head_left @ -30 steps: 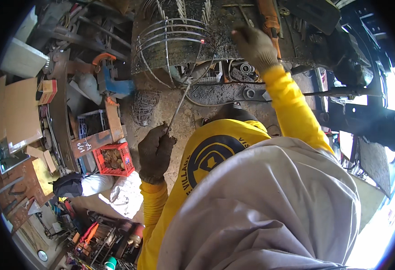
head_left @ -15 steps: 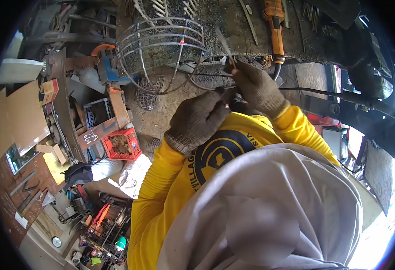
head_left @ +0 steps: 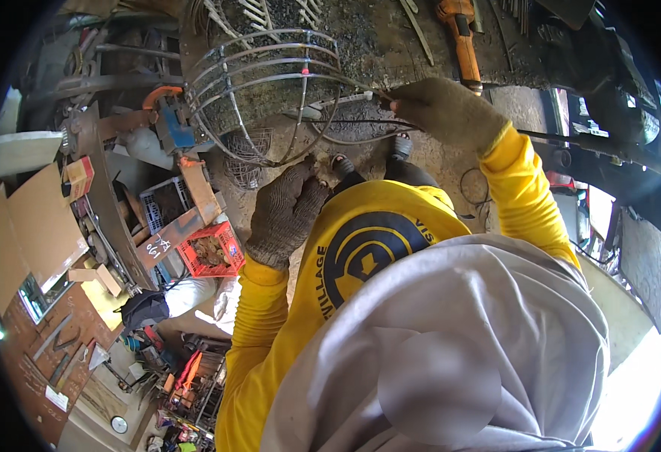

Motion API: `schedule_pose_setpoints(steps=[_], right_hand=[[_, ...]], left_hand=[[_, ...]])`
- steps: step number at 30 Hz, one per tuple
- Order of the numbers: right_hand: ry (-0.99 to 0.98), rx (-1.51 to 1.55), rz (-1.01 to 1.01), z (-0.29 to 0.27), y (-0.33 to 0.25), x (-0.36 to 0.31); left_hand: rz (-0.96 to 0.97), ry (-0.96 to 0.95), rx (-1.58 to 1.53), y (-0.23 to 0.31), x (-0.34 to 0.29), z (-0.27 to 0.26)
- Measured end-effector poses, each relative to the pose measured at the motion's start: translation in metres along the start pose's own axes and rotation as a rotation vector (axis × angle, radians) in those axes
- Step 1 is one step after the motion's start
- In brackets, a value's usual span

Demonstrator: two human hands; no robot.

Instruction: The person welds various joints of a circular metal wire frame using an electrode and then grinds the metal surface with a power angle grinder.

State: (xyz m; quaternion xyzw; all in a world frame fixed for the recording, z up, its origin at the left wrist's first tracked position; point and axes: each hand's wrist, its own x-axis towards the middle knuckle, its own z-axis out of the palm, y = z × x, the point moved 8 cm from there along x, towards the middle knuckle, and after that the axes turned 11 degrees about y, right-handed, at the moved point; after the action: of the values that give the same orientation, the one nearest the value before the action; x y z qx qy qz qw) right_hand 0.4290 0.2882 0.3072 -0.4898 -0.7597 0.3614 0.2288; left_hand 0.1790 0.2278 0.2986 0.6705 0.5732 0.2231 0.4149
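My right hand (head_left: 451, 113), in a brown knit glove, is closed around the end of a thin metal rod (head_left: 367, 85). The rod reaches left to a cage of curved metal bars (head_left: 270, 71) on the dark workbench's near edge; whether they touch, I cannot tell. One bar of the cage carries a small red mark. Below the cage's lower rim is my left hand (head_left: 285, 215), gloved the same way, its fingers curled together. What lies in those fingers, if anything, is hidden.
An orange power tool (head_left: 462, 41) lies on the workbench (head_left: 387, 45) at right. A blue vise (head_left: 174, 120) stands left of the cage, with a red crate (head_left: 211, 252) below it. A wire bundle (head_left: 248, 158) and a black cable (head_left: 360, 121) are beneath the cage.
My hands have moved apart: the left down and left, the right up and right. The rod in my right hand has swung from steeply upward to pointing left toward the cage.
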Motion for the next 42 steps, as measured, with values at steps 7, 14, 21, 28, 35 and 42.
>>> schedule_pose_setpoints(steps=[7,14,21,28,35,42], right_hand=[[0.021,0.156,0.399,0.02,0.005,-0.001],[0.214,0.352,0.393,0.057,0.007,-0.015],[0.235,0.47,0.468,0.067,0.006,-0.017],[0.125,0.404,0.41,0.051,0.011,-0.012],[0.28,0.376,0.303,0.022,-0.013,-0.04],[0.235,0.171,-0.107,0.048,-0.059,-0.012]], left_hand=[[-0.062,-0.035,0.023,-0.009,0.004,-0.007],[0.066,-0.041,0.042,-0.005,0.009,-0.008],[0.006,-0.088,0.04,0.003,0.023,-0.007],[0.179,0.018,0.194,0.022,0.034,-0.012],[-0.035,-0.111,-0.087,0.047,0.039,0.005],[-0.409,0.114,-0.753,0.03,0.034,0.025]])
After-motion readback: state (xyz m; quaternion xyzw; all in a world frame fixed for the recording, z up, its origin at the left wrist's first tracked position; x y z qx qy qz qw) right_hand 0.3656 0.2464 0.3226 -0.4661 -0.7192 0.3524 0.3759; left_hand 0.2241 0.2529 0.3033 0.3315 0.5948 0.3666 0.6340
